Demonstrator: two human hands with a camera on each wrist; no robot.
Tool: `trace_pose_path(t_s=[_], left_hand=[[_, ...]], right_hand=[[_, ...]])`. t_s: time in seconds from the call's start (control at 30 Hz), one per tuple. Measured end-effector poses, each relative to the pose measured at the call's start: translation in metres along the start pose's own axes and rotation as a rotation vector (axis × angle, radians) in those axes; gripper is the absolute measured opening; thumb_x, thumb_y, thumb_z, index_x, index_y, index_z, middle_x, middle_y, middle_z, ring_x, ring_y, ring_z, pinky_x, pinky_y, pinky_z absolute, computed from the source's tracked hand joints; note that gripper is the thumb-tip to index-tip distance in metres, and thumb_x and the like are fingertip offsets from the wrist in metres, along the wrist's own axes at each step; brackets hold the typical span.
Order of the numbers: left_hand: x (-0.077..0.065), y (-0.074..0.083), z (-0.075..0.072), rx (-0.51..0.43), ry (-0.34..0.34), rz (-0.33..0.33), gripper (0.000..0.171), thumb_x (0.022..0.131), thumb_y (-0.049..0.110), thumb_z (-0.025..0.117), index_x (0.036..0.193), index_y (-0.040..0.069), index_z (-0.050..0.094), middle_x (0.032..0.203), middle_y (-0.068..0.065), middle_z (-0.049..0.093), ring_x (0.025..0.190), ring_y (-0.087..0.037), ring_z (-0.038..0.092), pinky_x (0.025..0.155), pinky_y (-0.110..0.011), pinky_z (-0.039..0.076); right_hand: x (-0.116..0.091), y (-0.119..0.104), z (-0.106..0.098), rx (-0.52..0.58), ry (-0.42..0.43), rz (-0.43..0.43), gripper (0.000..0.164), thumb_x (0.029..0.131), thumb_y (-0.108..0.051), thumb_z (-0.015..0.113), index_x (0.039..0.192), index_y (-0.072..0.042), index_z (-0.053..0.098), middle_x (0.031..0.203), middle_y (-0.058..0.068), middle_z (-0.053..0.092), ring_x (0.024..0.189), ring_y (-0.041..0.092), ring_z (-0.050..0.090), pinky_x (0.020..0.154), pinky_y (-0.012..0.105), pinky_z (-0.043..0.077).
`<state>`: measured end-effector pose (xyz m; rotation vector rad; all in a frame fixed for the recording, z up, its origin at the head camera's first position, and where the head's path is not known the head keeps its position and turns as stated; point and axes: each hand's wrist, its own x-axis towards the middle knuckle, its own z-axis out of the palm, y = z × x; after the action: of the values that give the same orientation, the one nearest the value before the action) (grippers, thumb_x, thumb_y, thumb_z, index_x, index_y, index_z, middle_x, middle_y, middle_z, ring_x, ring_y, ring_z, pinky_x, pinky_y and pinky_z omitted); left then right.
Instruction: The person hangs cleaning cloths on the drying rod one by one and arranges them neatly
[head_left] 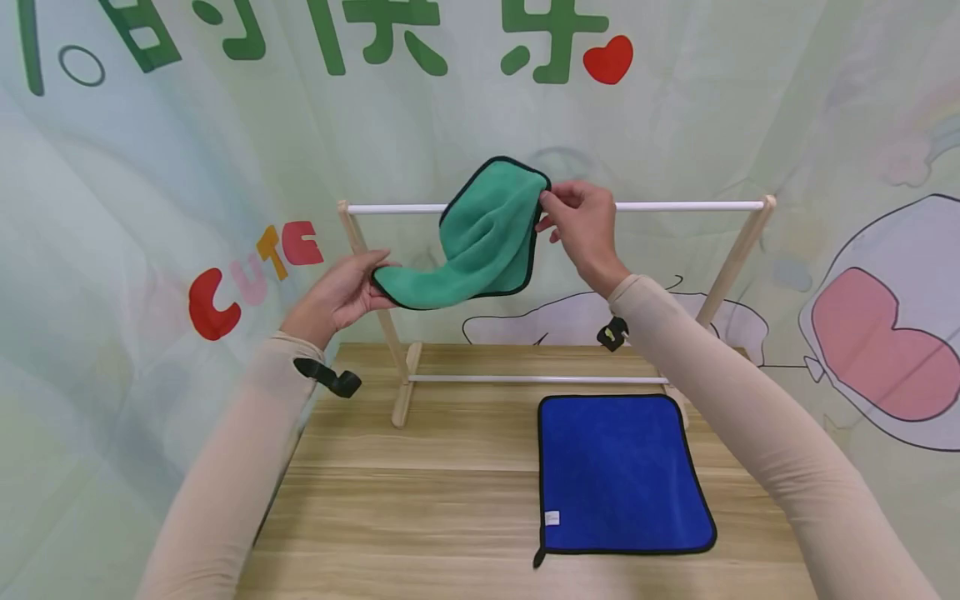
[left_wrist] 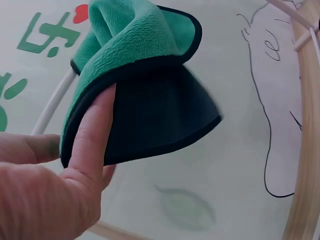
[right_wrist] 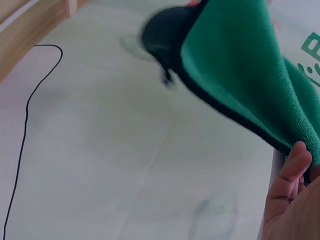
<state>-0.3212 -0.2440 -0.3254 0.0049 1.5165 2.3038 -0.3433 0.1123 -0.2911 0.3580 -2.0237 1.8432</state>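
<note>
A green towel (head_left: 491, 225) with black edging hangs between both hands in front of the rack's top bar, its middle sagging in folds. At its left corner, my left hand (head_left: 341, 292) holds the cloth; in the left wrist view, one finger lies along the towel's dark underside (left_wrist: 160, 115). The right hand (head_left: 585, 225) pinches the towel's edge near the upper right corner between thumb and fingers. In the right wrist view, the green side (right_wrist: 235, 60) drapes up from the fingertips, and a dark part at the far end looks blurred.
A wooden rack with a white top bar (head_left: 690, 206) and a lower bar (head_left: 540, 379) stands at the back of the wood-grain table (head_left: 405, 500). A blue towel (head_left: 615, 475) with black edging lies flat at the front right. A printed curtain (head_left: 420, 125) hangs behind.
</note>
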Motion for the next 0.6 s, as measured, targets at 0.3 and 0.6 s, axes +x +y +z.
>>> trace_pose_path(t_s=[0.3,0.6], left_hand=[[0.002,-0.007,-0.001,0.075,0.042,0.097,0.035,0.118,0.011,0.049,0.107,0.003,0.082,0.108,-0.011,0.082,0.097,-0.022,0.082,0.084,-0.038,0.067],[-0.010,0.030,0.006,-0.134,0.111,0.531,0.026,0.112,0.002,0.057,0.111,-0.013,0.078,0.102,-0.013,0.075,0.086,-0.023,0.074,0.088,-0.036,0.066]], right_hand=[[0.002,-0.005,0.002,-0.079,-0.018,-0.012,0.020,0.109,-0.017,0.071,0.114,0.000,0.080,0.090,0.010,0.076,0.070,0.023,0.070,0.058,0.022,0.054],[0.025,-0.031,0.001,-0.108,-0.005,-0.014,0.023,0.110,-0.023,0.071,0.117,-0.004,0.081,0.095,0.008,0.076,0.074,0.022,0.068,0.064,0.025,0.055]])
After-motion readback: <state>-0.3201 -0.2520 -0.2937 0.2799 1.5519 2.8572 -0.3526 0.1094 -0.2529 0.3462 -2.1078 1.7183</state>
